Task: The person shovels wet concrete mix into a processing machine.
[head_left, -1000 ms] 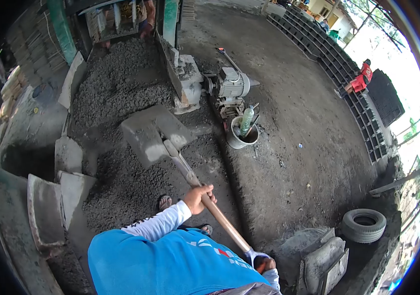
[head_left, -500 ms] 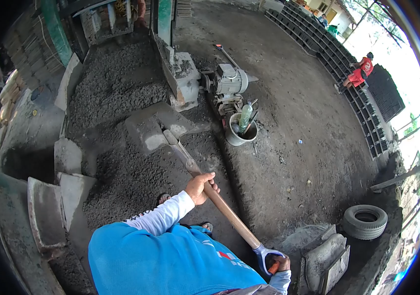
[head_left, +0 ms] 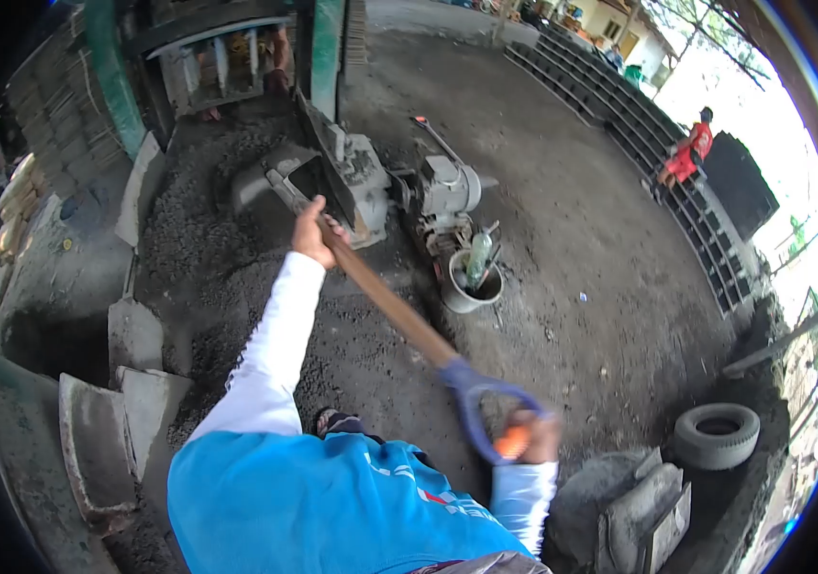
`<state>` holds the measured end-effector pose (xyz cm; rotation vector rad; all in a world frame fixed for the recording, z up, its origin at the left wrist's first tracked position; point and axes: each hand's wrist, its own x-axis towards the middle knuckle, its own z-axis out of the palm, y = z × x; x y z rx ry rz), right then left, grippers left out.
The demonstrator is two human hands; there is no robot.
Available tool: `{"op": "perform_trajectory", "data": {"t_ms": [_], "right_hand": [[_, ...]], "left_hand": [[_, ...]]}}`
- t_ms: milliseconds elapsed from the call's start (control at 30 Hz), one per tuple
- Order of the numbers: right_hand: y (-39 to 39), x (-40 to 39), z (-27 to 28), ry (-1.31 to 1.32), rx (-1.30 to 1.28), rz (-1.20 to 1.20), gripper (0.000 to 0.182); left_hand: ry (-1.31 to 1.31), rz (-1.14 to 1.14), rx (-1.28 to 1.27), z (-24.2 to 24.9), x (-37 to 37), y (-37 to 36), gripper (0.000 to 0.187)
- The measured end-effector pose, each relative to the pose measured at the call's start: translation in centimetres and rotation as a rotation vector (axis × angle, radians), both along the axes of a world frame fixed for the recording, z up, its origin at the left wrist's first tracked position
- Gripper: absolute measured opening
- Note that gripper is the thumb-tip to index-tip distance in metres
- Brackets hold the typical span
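A shovel (head_left: 395, 311) reaches from the lower right up to the dark, crumbly mix (head_left: 203, 206) at the upper left. My left hand (head_left: 316, 234) is wrapped round the wooden shaft near the blade end. The blade lies at the mix beside the grey metal housing, partly hidden by its own shaft and my hand. My right hand (head_left: 531, 436), slightly blurred, is closed on the blue D-shaped handle, by its orange grip.
Right of the mix stand a motor (head_left: 450, 187) and a bucket (head_left: 471, 289) holding a bottle. A tire (head_left: 716, 435) lies at the lower right. Curved slabs (head_left: 98, 445) lean at the left. A person in red (head_left: 686, 153) is by the block rows (head_left: 619, 120).
Both hands and the shovel have moved up and forward, the blade deeper toward the back of the mix. My left arm is now stretched out. The view has shifted slightly.
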<state>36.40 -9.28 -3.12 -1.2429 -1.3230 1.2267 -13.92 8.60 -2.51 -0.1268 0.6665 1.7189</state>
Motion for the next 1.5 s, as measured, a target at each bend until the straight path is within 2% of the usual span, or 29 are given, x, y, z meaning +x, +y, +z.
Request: {"op": "perform_trajectory", "data": {"t_ms": [33,67,100,133,167,200,233,267,333,433,600,667,733,800,867,933,1000,1033,1133,1167,1267,1300,1333,1400,1467,1500], "right_hand": [[0.5,-0.6,6.5,0.136,0.027,-0.199,0.034],[2.3,0.6,10.0,0.063,0.299,-0.254,0.041],[4.6,4.0,12.3,-0.111,0.542,-0.176,0.035],[7.2,6.7,14.8,-0.317,0.707,-0.279,0.023],[8.5,6.7,19.1,-0.491,0.979,-0.343,0.014],[8.9,5.3,22.5,-0.328,0.984,-0.545,0.017],[10.8,6.7,25.5,-0.132,1.137,-0.521,0.017],[12.1,7.9,29.1,-0.324,1.455,-0.462,0.016],[12.7,6.4,35.2,-0.225,1.571,-0.544,0.016],[12.4,-0.2,43.8,-0.348,2.031,-0.525,0.02],[9.4,-17.4,49.8,-0.527,2.602,-0.468,0.028],[8.3,-22.5,50.1,-0.601,2.714,-0.45,0.031],[7.8,-26.1,49.5,-0.668,2.744,-0.419,0.034],[8.0,-28.6,47.2,-0.698,2.643,-0.357,0.037],[9.5,-30.0,41.4,-0.526,2.194,-0.118,0.033],[8.5,-31.5,36.5,-0.472,1.769,-0.147,0.018],[10.7,-30.7,32.3,-0.406,1.776,-0.185,0.016],[11.1,-29.5,29.9,-0.403,1.592,-0.193,0.015],[13.9,-25.4,22.6,-0.37,1.276,-0.249,0.02],[14.7,-24.3,19.8,-0.38,1.155,-0.286,0.021],[17.5,-22.6,11.4,-0.344,0.889,-0.426,0.013],[17.9,-21.9,9.2,-0.375,0.812,-0.439,0.013],[18.4,-20.9,6.9,-0.405,0.737,-0.456,0.014],[18.4,-16.9,1.2,-0.366,0.462,-0.399,0.01],[14.5,-13.2,-1.8,-0.149,-0.159,-0.25,0.008],[12.8,-10.1,-6.4,0.014,-0.255,-0.247,0.01]], "left_hand": [[-0.035,0.002,0.113,1.5,1.7,-1.1,0.038],[-0.13,-0.074,0.223,3.5,3.7,-2.9,0.039],[-0.199,-0.108,0.301,4.8,5.7,-4.1,0.04],[-0.148,-0.122,0.369,5.3,7.4,-5.1,0.041],[-0.097,-0.161,0.437,6.2,8.7,-6.4,0.043],[-0.039,-0.203,0.509,6.9,9.9,-7.5,0.048],[0.001,-0.215,0.579,6.7,10.9,-8.2,0.05],[0.044,-0.23,0.646,6.6,11.8,-8.9,0.053],[0.1,-0.254,0.732,6.6,12.8,-9.9,0.057],[0.203,-0.276,0.835,7.3,12.7,-11.3,0.077],[0.156,-0.186,0.939,6.8,9.4,-12.6,0.089],[0.088,-0.005,0.87,7.5,6.2,-13.0,0.086],[-0.148,0.204,0.688,7.6,1.0,-11.9,0.085],[0.008,0.205,0.716,4.8,-4.8,-9.7,0.076],[-0.099,0.236,0.508,5.9,-7.9,-8.8,0.069],[-0.109,0.24,0.566,2.8,-11.2,-6.5,0.061],[-0.139,0.163,0.596,-0.3,-13.8,-4.4,0.053],[-0.135,0.153,0.519,0.1,-13.6,-4.3,0.044],[-0.208,0.179,0.381,-2.5,-15.1,-2.1,0.037],[-0.202,0.182,0.323,-1.4,-14.8,-2.3,0.032],[-0.169,0.16,0.213,-1.8,-16.1,-0.2,0.033],[-0.256,0.193,0.181,-2.6,-16.2,1.2,0.036],[-0.111,0.273,0.148,-1.7,-14.5,1.1,0.036],[-0.087,0.204,0.188,0.0,-11.6,-0.9,0.033],[-0.009,0.039,0.274,0.4,-8.2,-3.9,0.032],[0.021,-0.061,0.293,-0.1,-6.7,-5.5,0.028]]}}
